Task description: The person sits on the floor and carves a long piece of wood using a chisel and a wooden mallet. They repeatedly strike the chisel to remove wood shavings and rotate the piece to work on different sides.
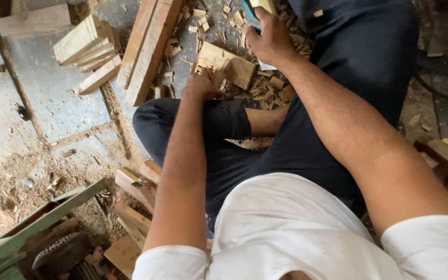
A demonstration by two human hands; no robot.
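Fingers [211, 83] of left hand [200, 85] touch wooden block [232, 65].

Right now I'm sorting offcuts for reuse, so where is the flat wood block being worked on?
In the head view, top centre: the flat wood block lies among wood chips, just beyond the left hand and left of the right hand.

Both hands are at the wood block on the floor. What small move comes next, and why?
Probably press the left hand down firmer on the wood block before the right hand works its blue-handled tool: the block lies loose among wood chips, and the left hand only touches its near edge.
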